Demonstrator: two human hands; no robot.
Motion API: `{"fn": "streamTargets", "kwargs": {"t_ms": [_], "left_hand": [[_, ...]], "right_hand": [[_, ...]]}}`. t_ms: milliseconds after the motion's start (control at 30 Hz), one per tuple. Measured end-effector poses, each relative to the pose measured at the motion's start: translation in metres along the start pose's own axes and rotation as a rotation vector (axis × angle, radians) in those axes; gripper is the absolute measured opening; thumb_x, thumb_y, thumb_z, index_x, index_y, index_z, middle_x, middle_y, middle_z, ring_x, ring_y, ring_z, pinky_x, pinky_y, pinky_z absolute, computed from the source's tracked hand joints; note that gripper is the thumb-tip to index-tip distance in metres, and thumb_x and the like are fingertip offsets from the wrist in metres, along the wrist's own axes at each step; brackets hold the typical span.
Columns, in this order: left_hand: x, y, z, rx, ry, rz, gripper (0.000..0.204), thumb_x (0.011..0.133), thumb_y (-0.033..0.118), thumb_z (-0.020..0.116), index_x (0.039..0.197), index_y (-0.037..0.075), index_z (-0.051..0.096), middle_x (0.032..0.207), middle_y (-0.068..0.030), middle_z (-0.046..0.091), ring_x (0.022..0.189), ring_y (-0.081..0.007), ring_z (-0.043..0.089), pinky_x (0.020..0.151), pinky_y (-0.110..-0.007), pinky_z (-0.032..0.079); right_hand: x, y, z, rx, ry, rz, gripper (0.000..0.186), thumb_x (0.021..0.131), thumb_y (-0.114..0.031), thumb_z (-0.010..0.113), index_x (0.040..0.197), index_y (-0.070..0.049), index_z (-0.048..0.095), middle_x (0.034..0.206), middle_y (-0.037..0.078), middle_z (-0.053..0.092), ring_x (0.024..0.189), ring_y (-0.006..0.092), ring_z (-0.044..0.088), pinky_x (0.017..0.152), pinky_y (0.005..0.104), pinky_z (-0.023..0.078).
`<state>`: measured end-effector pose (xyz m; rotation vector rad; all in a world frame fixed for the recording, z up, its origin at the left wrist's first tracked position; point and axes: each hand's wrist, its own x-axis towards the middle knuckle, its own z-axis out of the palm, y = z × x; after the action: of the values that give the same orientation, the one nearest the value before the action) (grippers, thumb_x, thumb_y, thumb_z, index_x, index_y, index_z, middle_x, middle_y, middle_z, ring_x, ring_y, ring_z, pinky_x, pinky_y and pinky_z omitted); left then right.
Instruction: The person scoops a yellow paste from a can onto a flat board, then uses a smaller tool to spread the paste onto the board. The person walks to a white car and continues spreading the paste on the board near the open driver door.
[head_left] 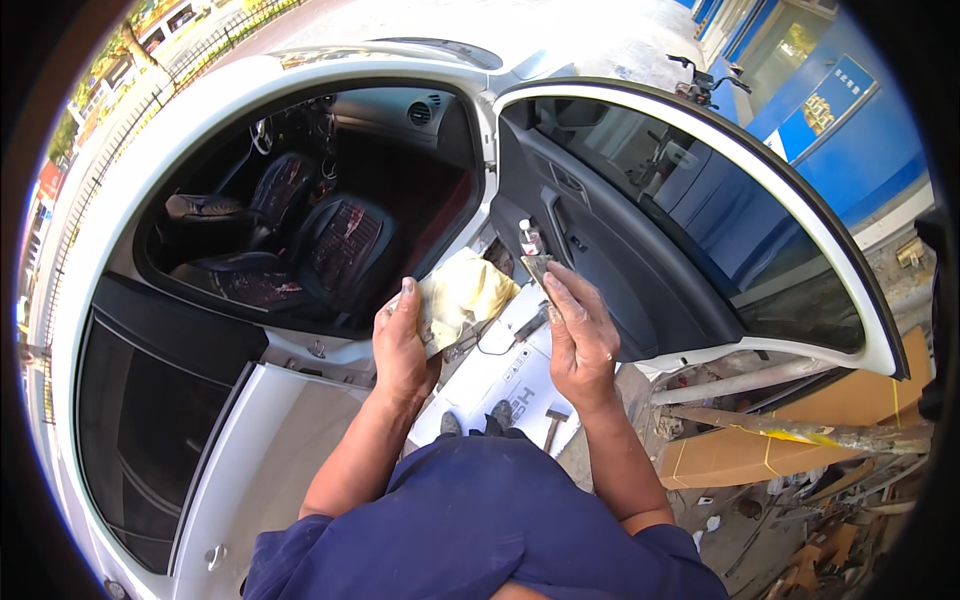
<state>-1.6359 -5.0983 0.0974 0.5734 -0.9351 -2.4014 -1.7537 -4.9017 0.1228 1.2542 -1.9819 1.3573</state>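
Note:
My left hand [400,345] is closed around the edge of a flat putty board [433,325], its thumb on top. A thick, pale yellow mass of putty [470,290] covers the board, folded and uneven on its surface. Across from it, my right hand [582,335] grips a thin, flat, dirty putty scraper [537,267] between thumb and straightened fingers. The scraper's edge points up and away, apart from the putty. Both hands are raised in front of me, between the white car's doorway and its open front door [620,250].
A small clear bottle [530,237] stands by the door panel. Below my hands, a white printed sheet [490,385] covers the ground, with a hammer [554,428] on it. Brown cardboard [790,450] and pipes lie at right; car seats [340,245] show through the doorway.

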Motion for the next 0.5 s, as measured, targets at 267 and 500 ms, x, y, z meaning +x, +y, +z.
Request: {"fn": "streamTargets", "kwargs": {"t_ms": [267, 500], "left_hand": [[0.009, -0.002, 0.0, 0.037, 0.059, 0.131, 0.048, 0.118, 0.037, 0.056, 0.121, -0.009, 0.07, 0.114, -0.0164, 0.078, 0.097, -0.0207, 0.076, 0.09, -0.036, 0.062], [-0.004, -0.008, 0.004, 0.698, 0.012, 0.545, 0.054, 0.12, 0.039, 0.053, 0.128, -0.011, 0.072, 0.099, -0.0038, 0.072, 0.092, -0.0103, 0.06, 0.082, -0.026, 0.05]], "right_hand": [[-0.034, -0.02, 0.041, -0.065, -0.229, -0.102, 0.049, 0.087, 0.005, 0.074, 0.131, -0.015, 0.083, 0.136, 0.014, 0.071, 0.124, 0.0362, 0.069, 0.11, 0.0498, 0.056], [0.005, -0.011, 0.021, 0.246, -0.071, 0.118, 0.038, 0.102, 0.007, 0.065, 0.138, -0.001, 0.072, 0.129, 0.022, 0.076, 0.118, 0.0371, 0.075, 0.099, 0.043, 0.061]]}}
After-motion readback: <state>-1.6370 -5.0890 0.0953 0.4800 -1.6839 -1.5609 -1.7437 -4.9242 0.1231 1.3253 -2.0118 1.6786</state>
